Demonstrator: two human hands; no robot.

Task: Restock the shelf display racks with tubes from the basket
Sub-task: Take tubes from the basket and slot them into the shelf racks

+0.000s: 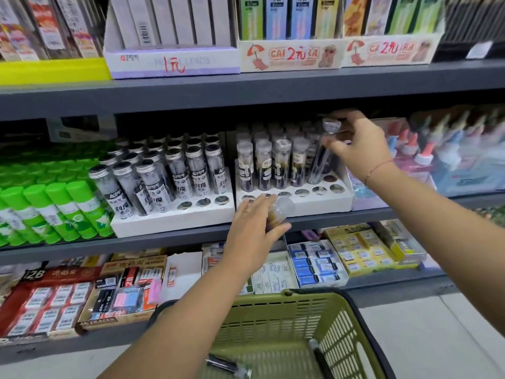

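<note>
Our right hand (355,144) at 2 o'clock pinches a tube (318,162) tilted over the white rack (322,207), our left hand (251,231) grips a second tube (282,210) by the rack's front, basket (273,310) at 6 o'clock

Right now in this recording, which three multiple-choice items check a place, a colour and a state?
1. Where is the tube in the right hand? A) at the right white rack B) on the floor C) on the top shelf
2. What colour is the basket? A) red B) olive green C) blue
3. The left hand is: A) hanging empty B) holding a second tube C) gripping the basket handle
Answers: 1 A, its base is at the rack's holes; 2 B, green mesh wall; 3 B, thumb and fingers clasp it.
</note>
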